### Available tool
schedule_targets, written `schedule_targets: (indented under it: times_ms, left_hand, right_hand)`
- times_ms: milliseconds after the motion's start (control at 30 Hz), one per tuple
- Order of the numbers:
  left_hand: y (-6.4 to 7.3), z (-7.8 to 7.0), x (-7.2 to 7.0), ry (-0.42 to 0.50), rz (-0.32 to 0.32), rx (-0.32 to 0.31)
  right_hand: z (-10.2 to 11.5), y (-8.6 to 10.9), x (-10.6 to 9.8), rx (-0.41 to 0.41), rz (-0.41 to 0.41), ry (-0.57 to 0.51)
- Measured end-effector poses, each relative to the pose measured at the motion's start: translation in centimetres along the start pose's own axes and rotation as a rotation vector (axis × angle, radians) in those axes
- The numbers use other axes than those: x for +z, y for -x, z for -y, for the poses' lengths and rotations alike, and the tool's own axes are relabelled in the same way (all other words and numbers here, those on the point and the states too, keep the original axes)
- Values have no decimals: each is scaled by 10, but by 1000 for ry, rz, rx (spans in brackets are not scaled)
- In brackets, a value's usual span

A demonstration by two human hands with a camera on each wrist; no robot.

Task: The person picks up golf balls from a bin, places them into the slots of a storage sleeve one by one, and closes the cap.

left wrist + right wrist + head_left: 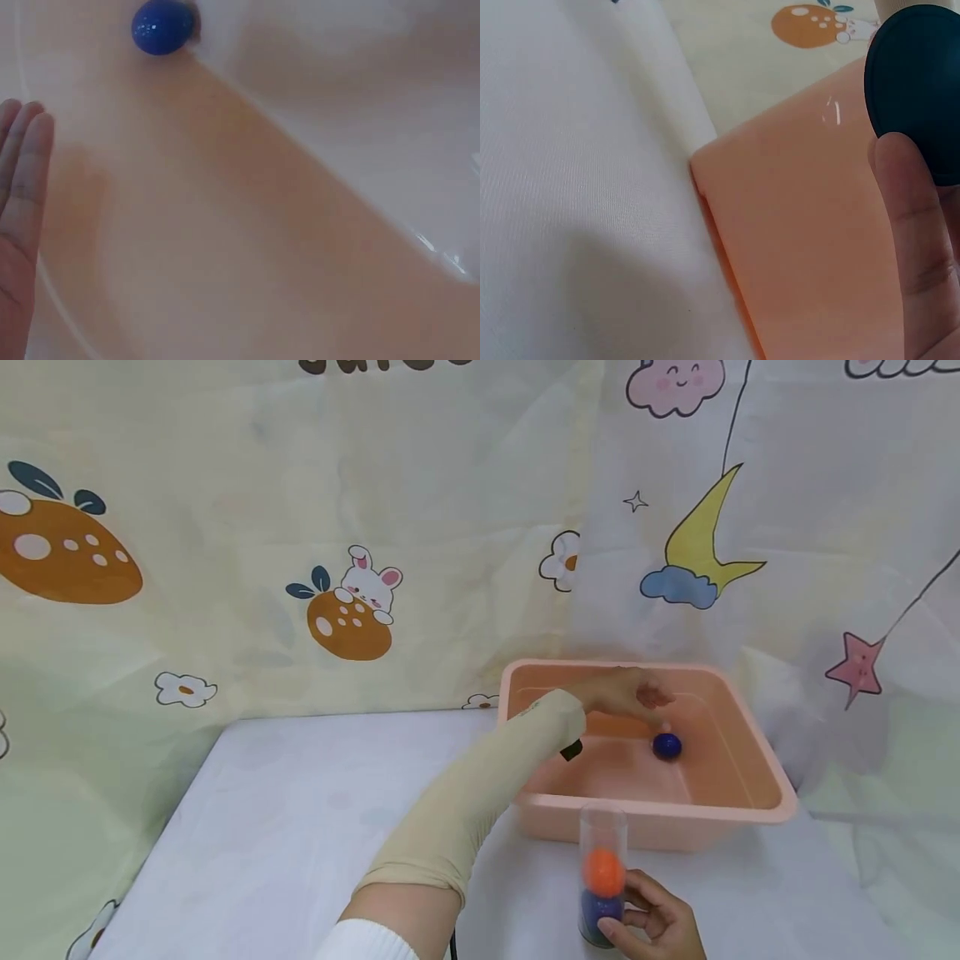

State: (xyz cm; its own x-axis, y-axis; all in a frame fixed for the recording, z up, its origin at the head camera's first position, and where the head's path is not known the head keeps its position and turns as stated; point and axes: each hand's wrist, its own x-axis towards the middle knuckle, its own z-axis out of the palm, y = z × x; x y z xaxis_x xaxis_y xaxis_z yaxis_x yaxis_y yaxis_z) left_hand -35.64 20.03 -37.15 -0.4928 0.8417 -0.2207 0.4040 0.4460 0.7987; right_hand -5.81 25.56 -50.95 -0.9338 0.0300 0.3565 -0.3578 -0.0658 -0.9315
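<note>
Apparently, step: fetching a ball to add to the tube (602,828); this is a judgement from the reach into the tub (690,815) and the two balls already stacked.
Left hand: extended over the tub, right of centre in the head view; fingers (30,172) straight at the left edge of the left wrist view, apart from the ball and gripping nothing. The left hand (626,692) has a digit just above the ball in the head view; contact cannot be told.
Blue ball: the loose blue ball (667,746) lies on the tub floor, below the hand in the head view; at the top of the left wrist view.
Right hand: the right hand (660,922) is clamped on the lower part of the tube, thumb and fingers around it, lower right of the head view.
Tube: clear, roughly upright, in front of the tub; orange ball (603,872) above a dark blue ball (602,908). Its dark base (919,90) faces the camera, upper right of the right wrist view; probably lifted off the table (262,827).
Next move: calls for the left fingers to close round the loose ball, lift it over the tub's near rim and line it up with the tube's mouth, the right hand holding steady.
Risk: the ball may roll when nudged.
</note>
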Motion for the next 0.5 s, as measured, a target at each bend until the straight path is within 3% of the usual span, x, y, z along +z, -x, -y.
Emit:
schedule_targets:
  times_ms: [167,300,500]
  left_hand:
    - [-16,4,10,-44,57,-17]
    - [-23,6,17,-53,41,-9]
    - [-25,6,24,-87,90,-94]
  right_hand:
    - [3,3,4,90,-54,25]
    - [2,3,3,61,-32,-3]
    - [-1,7,0,35,3,-37]
